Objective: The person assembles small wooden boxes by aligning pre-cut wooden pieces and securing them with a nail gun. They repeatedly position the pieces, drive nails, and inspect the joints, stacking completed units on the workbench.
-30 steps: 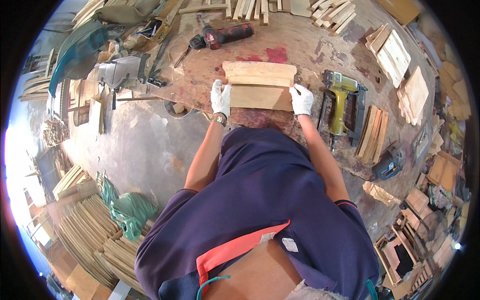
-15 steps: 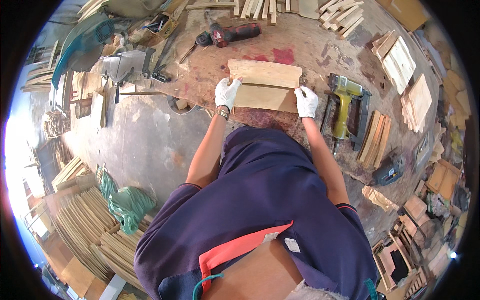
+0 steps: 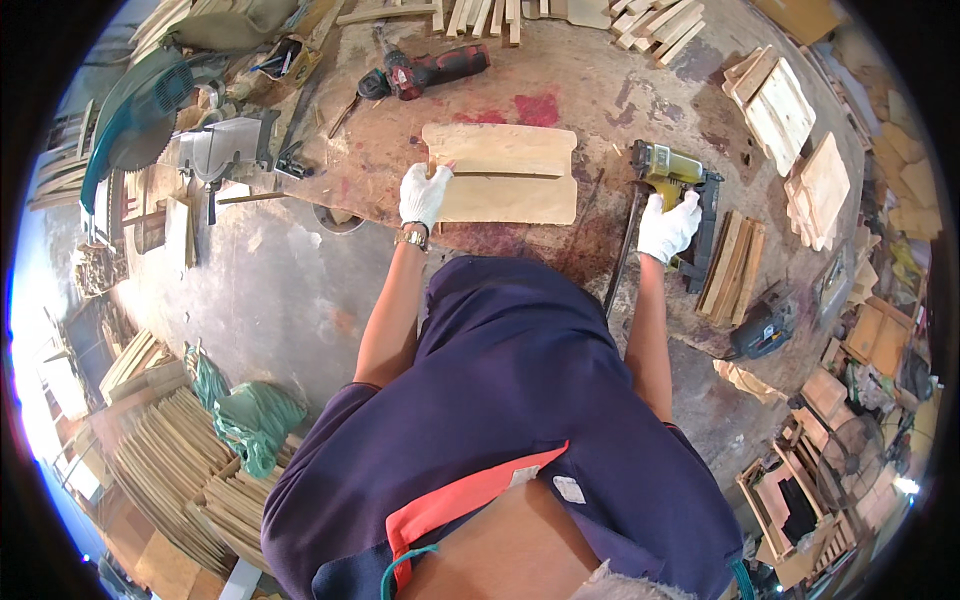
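Two flat wooden boards [image 3: 505,172] lie stacked on the stained workbench [image 3: 600,90], one offset above the other. My left hand [image 3: 423,194], in a white glove, rests on their left edge, fingers on the wood. To the right, my gloved right hand [image 3: 667,226] grips the yellow-green nail gun [image 3: 672,180] lying on the bench beside the boards.
A red cordless drill [image 3: 430,70] lies at the bench's far side. A green mitre saw [image 3: 150,115] stands at the left. Wood offcuts [image 3: 780,105] and stacked slats [image 3: 732,265] sit to the right. Plank piles [image 3: 190,470] and a green bag [image 3: 250,420] lie on the floor.
My right hand left the right edge of the boards and moved right onto the nail gun. My left hand stays on the boards' left edge.
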`<state>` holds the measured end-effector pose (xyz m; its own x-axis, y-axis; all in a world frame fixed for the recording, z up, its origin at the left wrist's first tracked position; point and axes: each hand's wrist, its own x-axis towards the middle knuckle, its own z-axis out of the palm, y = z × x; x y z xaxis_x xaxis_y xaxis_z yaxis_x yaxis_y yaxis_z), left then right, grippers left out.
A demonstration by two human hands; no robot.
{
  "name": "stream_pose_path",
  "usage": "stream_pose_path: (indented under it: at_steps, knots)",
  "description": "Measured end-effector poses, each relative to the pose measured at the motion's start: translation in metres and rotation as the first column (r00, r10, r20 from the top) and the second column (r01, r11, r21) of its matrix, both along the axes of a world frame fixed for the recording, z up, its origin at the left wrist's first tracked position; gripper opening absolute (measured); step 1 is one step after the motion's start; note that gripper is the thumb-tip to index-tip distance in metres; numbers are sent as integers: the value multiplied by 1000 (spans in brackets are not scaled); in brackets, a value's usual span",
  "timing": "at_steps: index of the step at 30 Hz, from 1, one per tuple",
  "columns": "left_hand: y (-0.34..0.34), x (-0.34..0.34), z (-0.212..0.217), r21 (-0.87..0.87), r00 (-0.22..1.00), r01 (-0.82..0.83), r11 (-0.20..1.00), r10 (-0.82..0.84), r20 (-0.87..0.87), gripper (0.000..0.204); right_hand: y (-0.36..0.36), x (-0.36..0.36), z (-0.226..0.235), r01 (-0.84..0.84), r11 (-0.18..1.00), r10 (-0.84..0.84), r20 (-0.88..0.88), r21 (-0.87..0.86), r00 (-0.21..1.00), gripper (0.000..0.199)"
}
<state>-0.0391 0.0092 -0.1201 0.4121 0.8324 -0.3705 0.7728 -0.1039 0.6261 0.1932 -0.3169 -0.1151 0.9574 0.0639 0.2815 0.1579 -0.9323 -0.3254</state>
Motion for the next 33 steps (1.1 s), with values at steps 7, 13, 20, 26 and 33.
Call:
stream_pose_path:
  at_steps: [7,13,20,26,33]
  knots:
    - [-5,0,1,45,997,-8,999,5,71,52,-26,35,-43,-36,998,12,-421,-49,907,90]
    - [-6,1,1,38,1000,-30,999,29,11,51,-35,55,18,-280,941,331,-331,191,884,57]
    - [-10,1,3,77,999,-39,996,38,17,57,-17,4,131,61,808,498,-734,587,461,29]
    - [-13,2,12,75,998,-57,996,57,4,56,23,-22,121,79,748,613,-733,658,296,20]
    - [-11,3,12,39,998,-52,998,51,27,55,36,-30,103,92,735,622,-722,671,302,21]
